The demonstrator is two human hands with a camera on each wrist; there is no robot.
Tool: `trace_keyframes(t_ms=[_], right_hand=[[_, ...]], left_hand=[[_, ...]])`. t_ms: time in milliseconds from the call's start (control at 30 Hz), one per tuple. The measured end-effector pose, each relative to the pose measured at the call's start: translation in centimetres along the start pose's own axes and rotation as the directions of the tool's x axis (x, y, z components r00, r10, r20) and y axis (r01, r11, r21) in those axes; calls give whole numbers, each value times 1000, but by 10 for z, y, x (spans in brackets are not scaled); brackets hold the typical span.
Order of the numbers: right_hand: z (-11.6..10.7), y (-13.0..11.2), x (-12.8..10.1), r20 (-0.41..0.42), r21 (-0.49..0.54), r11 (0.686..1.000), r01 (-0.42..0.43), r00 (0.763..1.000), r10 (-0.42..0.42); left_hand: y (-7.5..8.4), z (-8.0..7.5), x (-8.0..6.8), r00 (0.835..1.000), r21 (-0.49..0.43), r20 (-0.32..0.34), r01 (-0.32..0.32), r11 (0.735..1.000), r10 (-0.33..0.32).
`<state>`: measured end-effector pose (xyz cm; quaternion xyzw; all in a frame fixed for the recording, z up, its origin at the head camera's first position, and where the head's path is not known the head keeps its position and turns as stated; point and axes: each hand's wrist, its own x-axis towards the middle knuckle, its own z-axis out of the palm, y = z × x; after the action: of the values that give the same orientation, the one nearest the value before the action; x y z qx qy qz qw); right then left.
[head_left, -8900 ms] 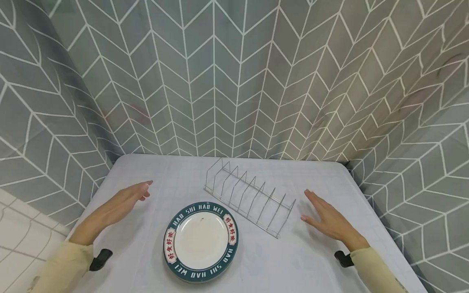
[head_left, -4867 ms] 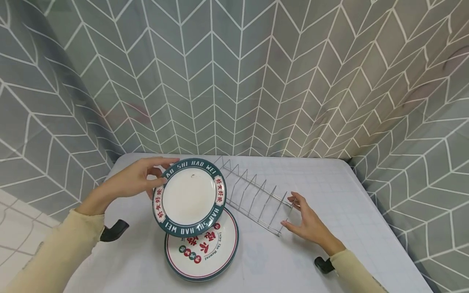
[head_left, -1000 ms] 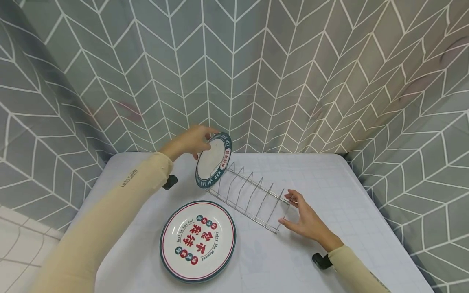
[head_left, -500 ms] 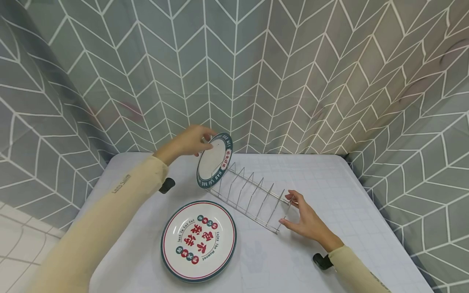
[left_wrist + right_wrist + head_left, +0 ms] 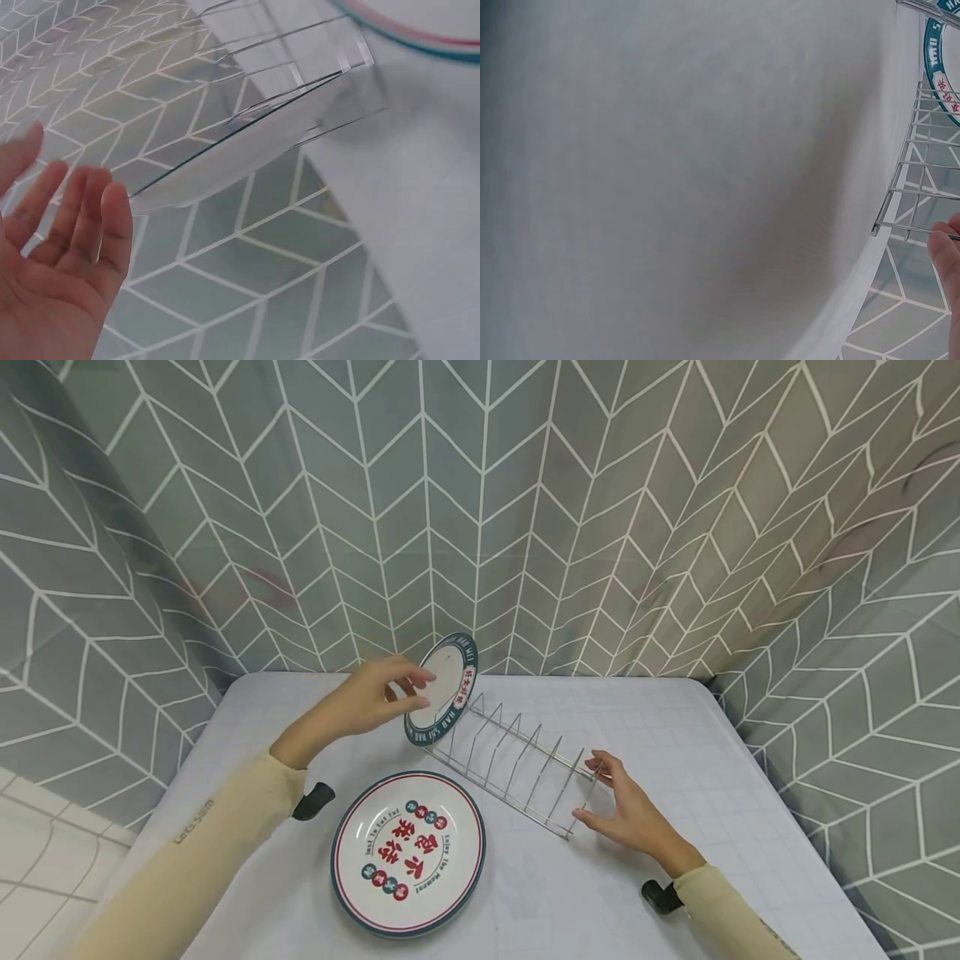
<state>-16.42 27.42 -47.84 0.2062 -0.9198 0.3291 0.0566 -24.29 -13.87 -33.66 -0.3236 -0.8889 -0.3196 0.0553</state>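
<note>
— Since half a second ago, left hand (image 5: 365, 703) is letting go, fingers spreading; green-rimmed plate (image 5: 442, 687) is standing in the rack (image 5: 517, 760) just beyond its fingertips.

— Right hand (image 5: 628, 814) is pinching the rack's near end. Unsupported, that plate risks tipping.

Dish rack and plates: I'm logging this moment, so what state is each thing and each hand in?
Dish rack: on the table, one plate in its far end.
Green-rimmed plate: on edge in the rack, released.
Red-lettered plate: flat on the table, face up.
Left hand: open, beside the racked plate.
Right hand: grip on the rack's near end.
</note>
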Motion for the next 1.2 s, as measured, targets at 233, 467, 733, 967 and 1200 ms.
trace_keyframes(t_ms=[233, 467, 733, 967, 1200], right_hand=[[1, 2, -1, -13, 2, 1000, 29, 1000, -29], [0, 2, 0, 0, 10, 1000, 14, 1000, -14], [0, -1, 0, 14, 20, 1000, -6, 1000, 6], [0, 0, 1, 16, 23, 1000, -6, 1000, 6], [0, 0, 1, 17, 23, 1000, -9, 1000, 9]], left_hand=[[-24, 25, -34, 990, -76, 110, 102, 992, -93], [-49, 40, -64, 961, -61, 207, 199, 978, -182], [-64, 49, -90, 912, -36, 283, 319, 947, -296], [-72, 60, -104, 885, -24, 329, 356, 934, -329], [-75, 65, -112, 886, -39, 340, 348, 937, -315]])
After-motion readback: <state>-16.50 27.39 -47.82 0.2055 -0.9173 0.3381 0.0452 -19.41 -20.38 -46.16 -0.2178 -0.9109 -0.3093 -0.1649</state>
